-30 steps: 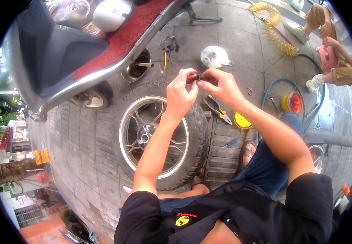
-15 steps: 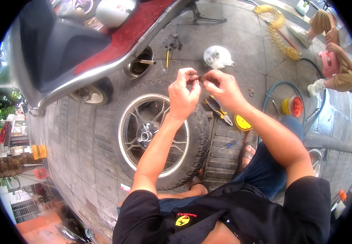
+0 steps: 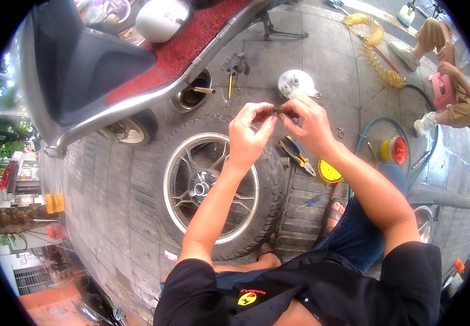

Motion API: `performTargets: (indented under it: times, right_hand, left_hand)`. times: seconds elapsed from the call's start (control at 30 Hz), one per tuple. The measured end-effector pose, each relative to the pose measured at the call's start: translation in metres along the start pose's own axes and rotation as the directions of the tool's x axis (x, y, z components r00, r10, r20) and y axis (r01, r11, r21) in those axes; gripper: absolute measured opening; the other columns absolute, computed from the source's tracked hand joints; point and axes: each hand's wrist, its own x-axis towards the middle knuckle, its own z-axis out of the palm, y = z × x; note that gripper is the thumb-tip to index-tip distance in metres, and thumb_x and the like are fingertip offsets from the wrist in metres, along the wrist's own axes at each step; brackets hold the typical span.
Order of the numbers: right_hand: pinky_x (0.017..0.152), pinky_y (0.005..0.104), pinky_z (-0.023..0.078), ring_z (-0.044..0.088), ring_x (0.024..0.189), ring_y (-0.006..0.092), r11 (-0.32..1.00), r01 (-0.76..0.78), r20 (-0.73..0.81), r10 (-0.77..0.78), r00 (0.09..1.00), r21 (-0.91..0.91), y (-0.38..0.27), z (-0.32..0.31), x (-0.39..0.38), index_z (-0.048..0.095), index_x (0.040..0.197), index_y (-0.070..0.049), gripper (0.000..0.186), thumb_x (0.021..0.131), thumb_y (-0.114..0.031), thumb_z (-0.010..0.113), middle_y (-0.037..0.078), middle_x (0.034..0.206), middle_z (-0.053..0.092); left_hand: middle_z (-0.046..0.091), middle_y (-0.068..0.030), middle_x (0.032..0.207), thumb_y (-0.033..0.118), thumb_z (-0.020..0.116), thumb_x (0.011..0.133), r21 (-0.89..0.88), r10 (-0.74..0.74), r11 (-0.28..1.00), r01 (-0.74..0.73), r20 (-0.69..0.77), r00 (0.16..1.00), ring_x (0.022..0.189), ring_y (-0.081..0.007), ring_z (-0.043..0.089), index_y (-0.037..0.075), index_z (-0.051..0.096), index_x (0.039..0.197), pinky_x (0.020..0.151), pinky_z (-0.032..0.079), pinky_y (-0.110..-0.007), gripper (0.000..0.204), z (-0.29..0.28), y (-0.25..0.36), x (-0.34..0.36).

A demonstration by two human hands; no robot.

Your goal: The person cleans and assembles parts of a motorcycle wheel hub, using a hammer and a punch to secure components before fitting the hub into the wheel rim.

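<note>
Both hands meet fingertip to fingertip above the far right edge of a wheel with a black tire (image 3: 270,187) and a spoked silver rim. My left hand (image 3: 250,130) pinches a small dark piece (image 3: 277,110) from one side. From the other side my right hand (image 3: 310,122) grips the same piece between thumb and fingers. Too little of it shows to tell its kind. Just beyond the fingers lies a round silver brake hub plate (image 3: 296,85). Yellow-and-black pliers (image 3: 298,156) rest on the ground below my right wrist, beside a round yellow lid (image 3: 330,170).
A scooter (image 3: 110,70) with a red floor mat stands at the upper left. A screwdriver (image 3: 310,202) lies near my foot. Farther right are a red-filled tub (image 3: 395,150), a dark air hose (image 3: 368,124) and a coiled yellow hose (image 3: 376,41). Another person sits at the upper right.
The view has shifted slightly, so the surroundings sit a little lower and to the right. My hands stay together at the small dark piece, with the fingers slightly rearranged.
</note>
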Motion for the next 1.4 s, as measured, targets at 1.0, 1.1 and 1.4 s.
performTargets:
  times: [1.0,1.1,1.4]
  right_hand:
    - [0.068,0.0277,0.047,0.056,0.077,0.0095,0.713,-0.471,0.253,0.398,0.882,0.519,-0.005,0.01,0.002,0.063,0.098,-0.002,0.019,0.089,-0.019,0.066,0.003,0.087,0.063]
    - [0.068,0.0323,0.049,0.06,0.076,0.0172,0.923,-0.279,0.072,0.269,0.96,0.266,-0.009,0.008,0.003,0.063,0.094,-0.002,0.015,0.085,-0.013,0.068,0.008,0.085,0.063]
    - [0.069,0.0363,0.05,0.06,0.079,0.0255,0.992,-0.015,-0.001,0.015,1.0,0.125,-0.012,0.008,0.001,0.065,0.091,-0.004,0.015,0.079,-0.01,0.071,0.009,0.084,0.061]
  left_hand:
    - [0.061,-0.0106,0.115,-0.006,0.058,0.089,-0.373,0.014,0.928,-0.014,-0.004,1.0,0.106,-0.0157,0.058,0.002,0.058,0.108,0.092,0.048,-0.029,0.02,-0.009,-0.019,0.004]
    - [0.063,-0.0083,0.111,-0.002,0.061,0.089,-0.437,-0.095,0.893,0.106,0.049,0.994,0.104,-0.0147,0.059,0.001,0.059,0.113,0.091,0.048,-0.028,0.024,-0.011,-0.019,0.003]
    - [0.065,-0.0064,0.106,0.003,0.066,0.089,-0.433,-0.136,0.888,0.156,0.076,0.988,0.099,-0.0137,0.061,0.0,0.062,0.112,0.09,0.049,-0.027,0.024,-0.009,-0.019,0.003]
